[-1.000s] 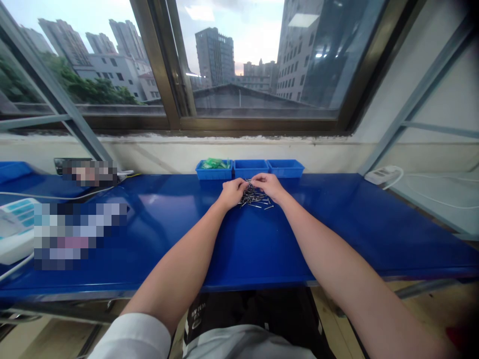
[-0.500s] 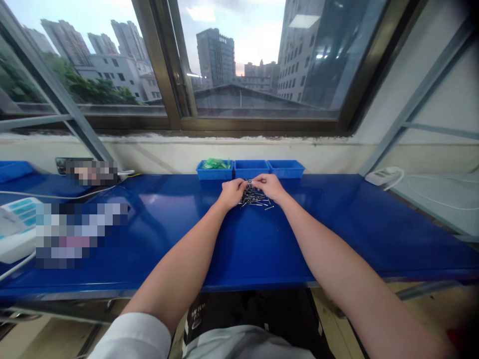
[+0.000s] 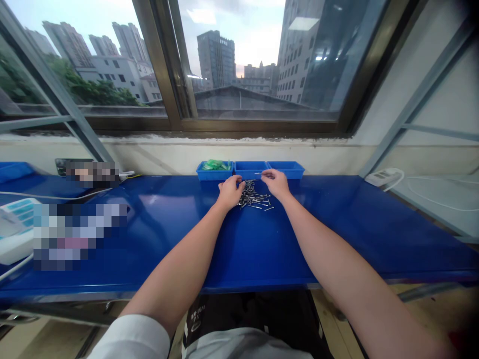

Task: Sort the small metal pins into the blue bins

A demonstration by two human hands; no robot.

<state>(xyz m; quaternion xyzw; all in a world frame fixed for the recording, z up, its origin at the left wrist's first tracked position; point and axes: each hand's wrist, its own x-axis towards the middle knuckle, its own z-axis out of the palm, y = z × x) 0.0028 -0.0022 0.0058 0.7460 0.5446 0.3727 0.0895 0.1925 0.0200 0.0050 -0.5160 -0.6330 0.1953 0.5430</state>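
Note:
A heap of dark metal screws point(image 3: 254, 197) lies on the blue tabletop point(image 3: 258, 244), with a few strays at its right edge. At the heap's left side is my left hand point(image 3: 230, 193), its thumb and fingers apart and nothing visible in them. My right hand point(image 3: 277, 183) is raised behind the heap on the right, pinching one thin screw point(image 3: 258, 173) that points left in front of the middle blue bin point(image 3: 250, 174). Most of the screw's right end is hidden by my fingertips.
The left blue bin point(image 3: 215, 174) holds green pieces point(image 3: 215, 164); the right blue bin point(image 3: 290, 173) stands beside the middle one. At the left sit a white device point(image 3: 17, 244) with teal panels and blurred items. A white power strip point(image 3: 383, 176) and cable lie far right.
Both hands were together over the heap. My right hand has moved right and slightly up with a screw, while my left hand has opened and stays beside the heap.

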